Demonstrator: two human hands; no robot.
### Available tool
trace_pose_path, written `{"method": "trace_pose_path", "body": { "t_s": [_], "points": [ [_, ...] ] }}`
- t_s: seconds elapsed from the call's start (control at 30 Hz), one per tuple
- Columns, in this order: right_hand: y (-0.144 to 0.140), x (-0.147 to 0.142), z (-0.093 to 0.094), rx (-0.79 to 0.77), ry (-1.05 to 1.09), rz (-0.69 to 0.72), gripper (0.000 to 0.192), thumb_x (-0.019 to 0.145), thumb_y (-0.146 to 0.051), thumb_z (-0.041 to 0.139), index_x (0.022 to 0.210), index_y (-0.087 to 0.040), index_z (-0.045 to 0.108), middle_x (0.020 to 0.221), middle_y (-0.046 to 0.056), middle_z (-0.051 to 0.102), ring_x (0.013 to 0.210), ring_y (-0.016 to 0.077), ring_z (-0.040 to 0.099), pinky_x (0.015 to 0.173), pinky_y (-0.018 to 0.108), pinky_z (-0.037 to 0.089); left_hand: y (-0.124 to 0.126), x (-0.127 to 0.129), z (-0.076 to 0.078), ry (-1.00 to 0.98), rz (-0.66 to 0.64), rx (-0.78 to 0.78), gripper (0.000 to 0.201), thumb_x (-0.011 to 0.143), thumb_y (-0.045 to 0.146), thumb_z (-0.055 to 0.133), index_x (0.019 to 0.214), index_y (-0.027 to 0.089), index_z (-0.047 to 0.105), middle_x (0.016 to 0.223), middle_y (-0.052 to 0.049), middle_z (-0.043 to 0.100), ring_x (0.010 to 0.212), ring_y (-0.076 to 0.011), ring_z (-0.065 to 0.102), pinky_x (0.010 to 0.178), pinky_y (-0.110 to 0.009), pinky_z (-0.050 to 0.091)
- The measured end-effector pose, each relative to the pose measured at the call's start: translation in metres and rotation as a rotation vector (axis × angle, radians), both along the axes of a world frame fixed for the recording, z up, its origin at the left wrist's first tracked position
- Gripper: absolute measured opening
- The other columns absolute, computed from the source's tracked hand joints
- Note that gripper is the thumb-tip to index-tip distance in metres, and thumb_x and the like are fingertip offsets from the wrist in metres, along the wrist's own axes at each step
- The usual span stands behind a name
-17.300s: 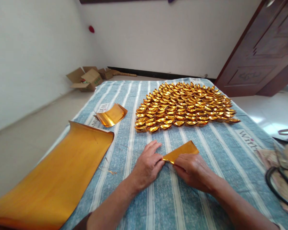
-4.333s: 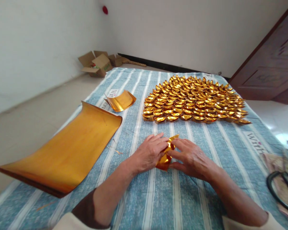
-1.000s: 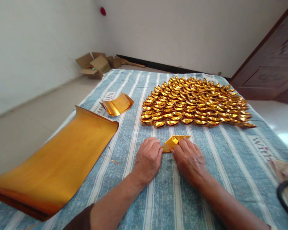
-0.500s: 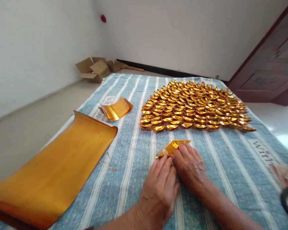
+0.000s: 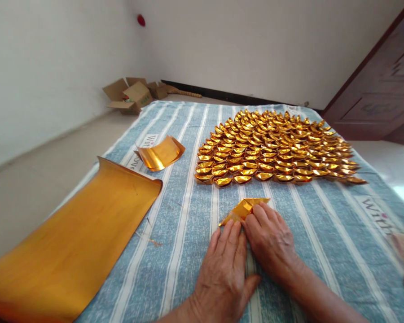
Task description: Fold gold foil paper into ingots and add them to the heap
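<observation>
Now both hands press flat on a small folded piece of gold foil paper (image 5: 243,209) lying on the blue striped cloth (image 5: 323,233). Left hand (image 5: 226,264) lies fingers extended, tips at the paper's near-left corner; right hand (image 5: 272,240) lies beside it, fingers spread over the fold, gripping nothing. Just beyond sit rows of folded gold ingots (image 5: 276,150). A large gold sheet (image 5: 77,242) and a curled smaller sheet (image 5: 160,153) lie to the left.

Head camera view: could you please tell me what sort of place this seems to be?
Probably a sparsely furnished room in a home: plain white walls, a dark brown wooden door, open cardboard boxes on the pale floor, and a blue-and-white striped cloth spread as a surface for folded gold paper ingots.
</observation>
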State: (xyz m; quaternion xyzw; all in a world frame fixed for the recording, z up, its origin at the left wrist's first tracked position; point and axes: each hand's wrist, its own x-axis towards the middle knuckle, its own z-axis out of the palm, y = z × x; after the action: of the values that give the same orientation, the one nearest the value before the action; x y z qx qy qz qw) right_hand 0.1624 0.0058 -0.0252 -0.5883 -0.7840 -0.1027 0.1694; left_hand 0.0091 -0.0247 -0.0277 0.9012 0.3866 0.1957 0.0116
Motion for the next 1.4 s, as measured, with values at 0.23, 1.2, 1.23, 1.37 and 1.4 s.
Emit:
{"method": "trace_pose_path", "body": {
  "t_s": [0.23, 1.2, 1.23, 1.37, 1.4],
  "points": [
    [0.0002, -0.0001, -0.0007, -0.009, 0.016, 0.004, 0.012, 0.083, -0.015, 0.056, 0.073, -0.019, 0.06, 0.082, 0.009, 0.06, 0.09, 0.0292, 0.054, 0.077, 0.039, 0.043, 0.0004, -0.0005, -0.0022, -0.031, -0.007, -0.037, 0.06, 0.083, 0.027, 0.059, 0.135, 0.001, 0.041, 0.139, -0.025, 0.047, 0.134, -0.0381, 0.038, 0.098, -0.058, 0.046],
    [-0.0005, 0.0001, 0.0013, -0.035, 0.011, -0.005, 0.016, 0.086, -0.014, 0.051, 0.072, -0.019, 0.058, 0.081, 0.009, 0.058, 0.085, 0.0274, 0.052, 0.076, 0.04, 0.044, 0.0039, 0.0015, 0.0048, -0.038, -0.011, -0.171, 0.06, 0.081, 0.025, 0.06, 0.135, 0.004, 0.041, 0.14, -0.025, 0.046, 0.135, -0.0382, 0.037, 0.101, -0.062, 0.042],
    [-0.0006, 0.0002, 0.0015, -0.038, 0.01, -0.005, 0.016, 0.086, -0.014, 0.05, 0.072, -0.019, 0.058, 0.08, 0.009, 0.058, 0.084, 0.0268, 0.052, 0.076, 0.04, 0.043, 0.0037, 0.0015, 0.0051, -0.038, -0.009, -0.173, 0.06, 0.081, 0.025, 0.059, 0.135, 0.004, 0.041, 0.14, -0.024, 0.046, 0.134, -0.0381, 0.037, 0.101, -0.062, 0.042],
    [-0.001, 0.0003, 0.0028, -0.05, 0.02, 0.001, 0.018, 0.087, -0.015, 0.049, 0.072, -0.019, 0.057, 0.079, 0.008, 0.057, 0.081, 0.0252, 0.05, 0.075, 0.039, 0.042, 0.0042, 0.0018, 0.0067, -0.028, -0.009, -0.189, 0.06, 0.08, 0.024, 0.06, 0.134, 0.005, 0.042, 0.141, -0.024, 0.045, 0.134, -0.0386, 0.038, 0.101, -0.061, 0.042],
    [-0.0011, 0.0003, 0.0032, -0.052, 0.024, 0.001, 0.018, 0.088, -0.015, 0.049, 0.073, -0.019, 0.057, 0.079, 0.008, 0.057, 0.08, 0.0249, 0.05, 0.075, 0.038, 0.042, 0.0045, 0.0018, 0.0073, -0.024, -0.009, -0.194, 0.06, 0.08, 0.024, 0.061, 0.134, 0.004, 0.042, 0.141, -0.025, 0.045, 0.134, -0.0388, 0.038, 0.101, -0.061, 0.042]
  ]
}}
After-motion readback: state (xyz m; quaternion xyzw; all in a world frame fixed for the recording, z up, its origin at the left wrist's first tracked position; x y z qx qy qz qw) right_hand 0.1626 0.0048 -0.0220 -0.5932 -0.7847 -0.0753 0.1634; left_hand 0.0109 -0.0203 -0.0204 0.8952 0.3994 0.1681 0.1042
